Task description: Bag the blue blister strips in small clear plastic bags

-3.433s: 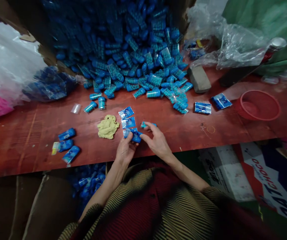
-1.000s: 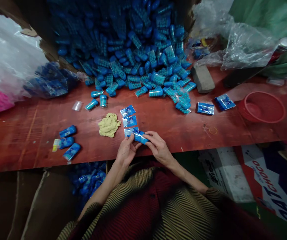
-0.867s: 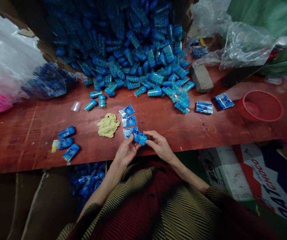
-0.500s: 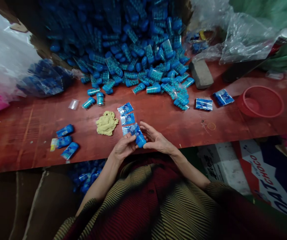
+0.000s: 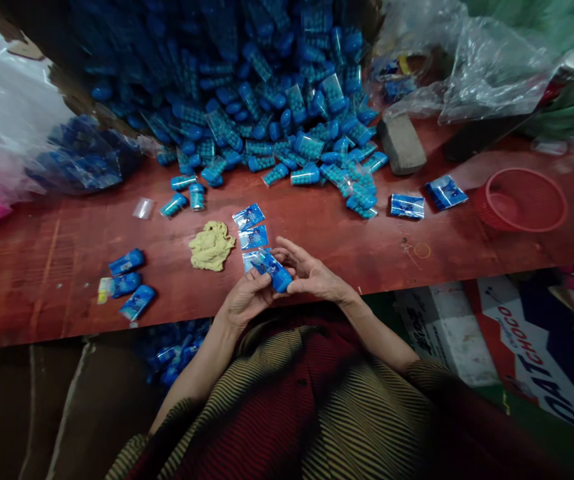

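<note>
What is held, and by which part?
A small blue rounded plastic bottle, by its wrapped body, in the left hand; whether the right hand grips it is unclear.

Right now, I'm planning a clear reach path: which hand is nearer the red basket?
Right. The right hand is left of the red basket; the left hand is farther left.

Caught bright blue on the held container (image 5: 279,276), turquoise in the bottle heap (image 5: 309,146)! Spotted red-brown table (image 5: 367,250), yellow cloth (image 5: 212,247), then yellowish-and-dark stripes on the shirt (image 5: 361,393).
</note>
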Action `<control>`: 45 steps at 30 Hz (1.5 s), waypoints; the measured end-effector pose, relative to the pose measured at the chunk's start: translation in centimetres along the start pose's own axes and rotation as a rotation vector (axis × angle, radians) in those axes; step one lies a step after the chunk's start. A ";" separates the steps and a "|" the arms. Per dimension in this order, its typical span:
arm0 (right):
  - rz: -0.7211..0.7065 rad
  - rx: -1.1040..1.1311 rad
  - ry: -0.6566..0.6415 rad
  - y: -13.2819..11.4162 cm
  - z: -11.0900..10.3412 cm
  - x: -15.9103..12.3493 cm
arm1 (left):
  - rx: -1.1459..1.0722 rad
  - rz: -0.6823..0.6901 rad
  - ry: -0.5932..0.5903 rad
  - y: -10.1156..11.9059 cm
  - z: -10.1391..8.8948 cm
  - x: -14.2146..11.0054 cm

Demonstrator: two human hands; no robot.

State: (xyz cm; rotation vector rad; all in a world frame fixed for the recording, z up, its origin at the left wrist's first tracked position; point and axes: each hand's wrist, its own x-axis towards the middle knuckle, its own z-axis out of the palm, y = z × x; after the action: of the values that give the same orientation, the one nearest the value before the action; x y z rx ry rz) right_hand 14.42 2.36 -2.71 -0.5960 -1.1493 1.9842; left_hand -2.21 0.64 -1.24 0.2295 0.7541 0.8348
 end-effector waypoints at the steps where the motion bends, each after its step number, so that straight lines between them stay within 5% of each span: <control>1: -0.010 0.002 -0.016 -0.1 0.0 0.1 | -0.010 0.000 0.003 0.1 0.1 0.0; 12: 0.026 -0.017 -0.045 0.0 -0.7 0.2 | -0.019 0.049 0.069 -0.7 1.2 0.0; 45: -0.200 -0.245 0.316 2.5 1.9 -0.3 | -0.021 0.216 0.083 -2.2 1.6 -0.7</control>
State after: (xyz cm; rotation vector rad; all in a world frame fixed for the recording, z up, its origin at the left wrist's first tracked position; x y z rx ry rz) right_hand 12.33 0.41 -3.94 -0.8512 -1.2078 1.5277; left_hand -0.13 -1.18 -0.72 0.2619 0.8075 1.0621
